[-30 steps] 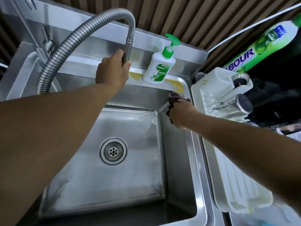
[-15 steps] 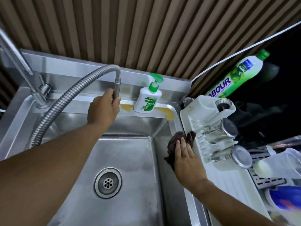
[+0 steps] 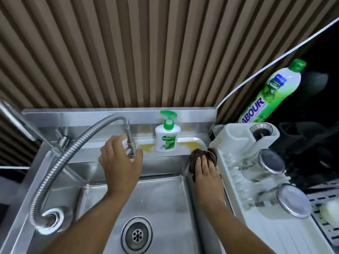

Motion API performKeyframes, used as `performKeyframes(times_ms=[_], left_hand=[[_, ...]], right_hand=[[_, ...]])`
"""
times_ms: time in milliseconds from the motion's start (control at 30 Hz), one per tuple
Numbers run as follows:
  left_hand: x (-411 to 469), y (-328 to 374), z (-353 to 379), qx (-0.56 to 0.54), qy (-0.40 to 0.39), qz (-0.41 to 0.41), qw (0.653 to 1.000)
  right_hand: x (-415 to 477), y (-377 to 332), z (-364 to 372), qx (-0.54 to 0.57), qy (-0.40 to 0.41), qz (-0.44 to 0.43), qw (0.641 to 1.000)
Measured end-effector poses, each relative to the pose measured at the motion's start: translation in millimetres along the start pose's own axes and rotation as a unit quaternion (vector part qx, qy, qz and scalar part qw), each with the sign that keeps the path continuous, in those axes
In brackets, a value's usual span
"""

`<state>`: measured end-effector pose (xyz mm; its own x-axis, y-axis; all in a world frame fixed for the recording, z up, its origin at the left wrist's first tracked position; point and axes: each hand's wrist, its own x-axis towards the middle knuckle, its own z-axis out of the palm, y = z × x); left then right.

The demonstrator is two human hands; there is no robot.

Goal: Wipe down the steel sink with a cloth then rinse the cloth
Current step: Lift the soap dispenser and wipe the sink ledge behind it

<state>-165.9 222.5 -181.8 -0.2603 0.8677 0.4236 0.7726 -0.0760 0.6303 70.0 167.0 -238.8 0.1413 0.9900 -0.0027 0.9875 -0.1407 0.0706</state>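
The steel sink (image 3: pixel 165 202) fills the lower middle, its round drain (image 3: pixel 137 233) near the bottom. My left hand (image 3: pixel 120 162) grips the nozzle end of the flexible steel faucet hose (image 3: pixel 64 158) over the back of the basin. My right hand (image 3: pixel 206 169) lies flat, fingers extended, pressing a dark brown cloth (image 3: pixel 199 155) onto the sink's back right corner rim. Part of the cloth is hidden under my fingers. No water is visible from the nozzle.
A white Dettol pump bottle (image 3: pixel 166 138) stands on the back ledge beside a yellowish stain (image 3: pixel 190 144). A white dish rack (image 3: pixel 256 180) with steel lidded jars sits right of the sink. A green dish soap bottle (image 3: pixel 271 92) leans behind it.
The camera tilted, shifting the sink lower in view. My right hand slid the cloth back along the right rim toward the back corner. My left hand stayed on the hose nozzle.
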Motion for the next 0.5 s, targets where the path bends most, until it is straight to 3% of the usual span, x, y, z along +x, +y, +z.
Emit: performKeyframes(times_ms=[67, 167, 333, 500], left_hand=[[-13, 19, 2, -0.056, -0.012, 0.028, 0.998], [0, 44, 21, -0.109, -0.102, 0.011, 0.989], [45, 66, 50, -0.096, -0.231, 0.005, 0.968], [55, 57, 44, -0.079, -0.289, 0.000, 0.954]], right_hand=[[-20, 5, 4, 0.004, 0.023, -0.013, 1.000], [-50, 9, 10, 0.020, 0.038, -0.005, 0.999], [-58, 9, 21, 0.064, 0.070, 0.032, 0.995], [-48, 5, 17, 0.072, 0.096, 0.030, 0.992]])
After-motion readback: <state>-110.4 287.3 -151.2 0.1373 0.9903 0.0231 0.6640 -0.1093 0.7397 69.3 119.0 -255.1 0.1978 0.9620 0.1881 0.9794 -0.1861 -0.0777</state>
